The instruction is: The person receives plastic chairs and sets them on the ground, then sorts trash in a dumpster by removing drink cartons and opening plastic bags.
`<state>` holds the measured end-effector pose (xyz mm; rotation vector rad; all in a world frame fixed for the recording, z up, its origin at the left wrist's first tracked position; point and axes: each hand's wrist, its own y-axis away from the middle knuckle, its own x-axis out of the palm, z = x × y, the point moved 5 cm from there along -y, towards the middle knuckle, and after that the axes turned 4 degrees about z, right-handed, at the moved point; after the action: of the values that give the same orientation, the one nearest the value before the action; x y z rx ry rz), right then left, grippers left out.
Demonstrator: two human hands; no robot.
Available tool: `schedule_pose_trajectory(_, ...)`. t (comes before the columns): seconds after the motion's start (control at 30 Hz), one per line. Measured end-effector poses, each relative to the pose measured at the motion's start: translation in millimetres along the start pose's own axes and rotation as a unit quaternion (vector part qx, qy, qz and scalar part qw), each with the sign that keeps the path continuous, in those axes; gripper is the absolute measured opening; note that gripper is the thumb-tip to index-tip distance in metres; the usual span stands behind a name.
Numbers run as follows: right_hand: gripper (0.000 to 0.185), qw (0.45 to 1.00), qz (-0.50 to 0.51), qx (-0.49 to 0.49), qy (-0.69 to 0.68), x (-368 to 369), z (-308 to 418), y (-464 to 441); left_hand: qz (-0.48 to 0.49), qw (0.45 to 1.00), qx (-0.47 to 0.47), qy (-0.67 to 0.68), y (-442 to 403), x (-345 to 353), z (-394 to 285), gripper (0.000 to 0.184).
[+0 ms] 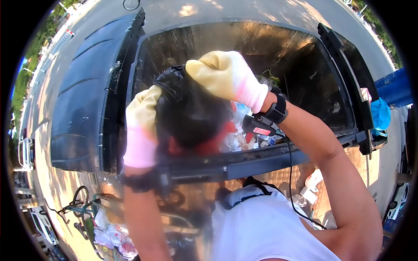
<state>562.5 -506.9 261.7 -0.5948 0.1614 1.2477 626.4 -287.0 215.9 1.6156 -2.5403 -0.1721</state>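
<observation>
Both my hands wear pale yellow-coated gloves with pink cuffs. Raised over a large black dumpster (244,170), my right hand (215,75) is closed at the upper edge of a black plastic bag (172,80). My left hand (144,106), fingers closed too, grips the bag's left side. The dark bag hangs between them, blurred, with something reddish at its lower part that I cannot make out. Beneath, mixed litter (244,135) lies inside the dumpster. A black device with a cable (260,127) hangs by my right wrist.
The dumpster's open lid (87,100) stands at the left. At the right are a blue bag (380,114) and a blue cylinder (394,87). Filled plastic bags (114,237) sit by a cart frame at lower left. White containers (309,193) lie near my body.
</observation>
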Motion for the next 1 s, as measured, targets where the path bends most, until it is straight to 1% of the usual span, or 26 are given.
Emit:
schedule_pose_trajectory(0.03,0.045,0.994,-0.01,-0.071,0.082,-7.9,8.1,-5.1,0.014,1.0,0.003,0.024,12.7,4.8,-8.5,0.025)
schedule_pose_trajectory(0.07,0.044,0.999,0.013,-0.034,-0.011,-13.8,15.5,-3.8,0.028,0.998,0.005,0.048,25.1,9.6,-16.9,0.027)
schedule_pose_trajectory(0.1,0.043,0.994,0.034,0.007,-0.106,-15.2,22.7,0.8,0.048,0.998,0.027,0.0,30.9,15.1,-27.0,0.03)
schedule_pose_trajectory(0.17,0.035,0.993,0.037,-0.012,-0.116,2.6,16.3,14.0,0.088,0.987,0.095,-0.096,30.0,22.3,-40.6,0.036)
schedule_pose_trajectory(0.2,0.04,0.995,0.087,-0.044,-0.033,21.3,1.3,22.5,0.106,0.974,0.14,-0.142,23.7,23.8,-44.1,0.038)
schedule_pose_trajectory(0.23,0.047,0.989,0.137,-0.045,0.035,36.2,-14.1,28.8,0.144,0.984,0.099,-0.025,14.2,22.4,-36.1,0.031)
schedule_pose_trajectory(0.3,0.065,0.96,0.239,-0.02,0.147,61.5,-41.9,45.3,0.186,0.958,-0.003,0.217,-4.8,19.4,-19.8,0.025)
schedule_pose_trajectory(0.33,0.059,0.948,0.282,-0.002,0.146,73.7,-45.1,46.2,0.085,0.982,-0.014,0.166,1.0,36.5,-23.1,0.022)
schedule_pose_trajectory(0.37,0.05,0.916,0.322,0.121,0.207,67.5,-37.2,47.5,-0.018,0.993,-0.023,0.112,6.5,50.8,-27.1,0.026)
schedule_pose_trajectory(0.43,0.044,0.924,0.294,0.071,0.233,67.7,-41.0,36.0,-0.011,1.0,-0.015,0.005,-7.7,44.6,-35.0,0.032)
schedule_pose_trajectory(0.47,0.038,0.952,0.243,0.035,0.18,73.2,-42.6,27.8,0.018,0.998,0.039,-0.056,-9.3,41.3,-46.1,0.033)
schedule_pose_trajectory(0.5,0.035,0.955,0.254,0.042,0.145,69.1,-47.3,28.7,0.048,0.988,0.093,-0.116,-10.8,38.2,-56.3,0.034)
schedule_pose_trajectory(0.53,0.033,0.957,0.265,0.05,0.11,56.1,-28.4,23.9,0.084,0.98,0.141,-0.11,-5.6,36.0,-63.5,0.035)
schedule_pose_trajectory(0.57,0.03,0.957,0.276,0.056,0.073,50.5,-19.1,20.9,0.043,0.998,0.039,-0.008,-3.8,27.3,-62.1,0.038)
schedule_pose_trajectory(0.6,0.026,0.974,0.226,-0.002,0.018,56.3,-32.3,22.4,0.025,0.999,0.019,-0.036,-3.1,13.6,-57.4,0.04)
schedule_pose_trajectory(0.67,0.027,0.983,0.182,-0.017,0.019,53.4,-36.3,21.2,0.02,0.993,-0.059,-0.102,-15.6,-28.4,-32.4,0.043)
schedule_pose_trajectory(0.7,0.028,0.987,0.159,-0.024,0.02,50.3,-35.8,21.3,-0.004,0.971,-0.128,-0.2,-28.2,-44.0,-5.7,0.045)
schedule_pose_trajectory(0.73,0.029,0.981,0.194,-0.006,0.023,48.6,-32.9,21.0,-0.006,0.924,-0.177,-0.34,-31.7,-57.8,22.3,0.047)
schedule_pose_trajectory(0.77,0.03,0.98,0.179,-0.074,0.038,47.3,-26.1,19.7,0.022,0.902,-0.175,-0.394,-41.4,-78.9,67.9,0.053)
schedule_pose_trajectory(0.8,0.031,0.975,0.164,-0.141,0.052,46.9,-19.8,19.7,0.067,0.882,-0.234,-0.403,-28.3,-70.9,83.6,0.067)
schedule_pose_trajectory(0.83,0.032,0.976,0.135,-0.152,0.072,47.3,-21.2,19.3,0.12,0.862,-0.29,-0.398,-25.0,-66.3,109.4,0.073)
schedule_pose_trajectory(0.87,0.034,0.977,0.106,-0.163,0.091,47.7,-22.7,19.0,0.159,0.86,-0.346,-0.338,-23.6,-63.1,139.4,0.079)
schedule_pose_trajectory(0.9,0.035,0.985,0.149,-0.09,-0.008,43.0,-14.0,12.7,0.182,0.863,-0.398,-0.254,-19.7,-56.2,160.9,0.085)
schedule_pose_trajectory(0.93,0.034,0.986,0.123,-0.112,0.006,43.4,-16.4,9.9,0.189,0.863,-0.435,-0.172,-16.3,-48.9,170.8,0.092)
schedule_pose_trajectory(0.97,0.033,0.986,0.096,-0.134,0.019,44.6,-21.2,7.7,0.183,0.874,-0.44,-0.095,-18.6,-45.7,175.0,0.089)
schedule_pose_trajectory(1.0,0.033,0.986,0.121,-0.11,-0.024,49.3,-26.8,6.6,0.176,0.878,-0.446,-0.017,-20.9,-42.1,178.5,0.085)
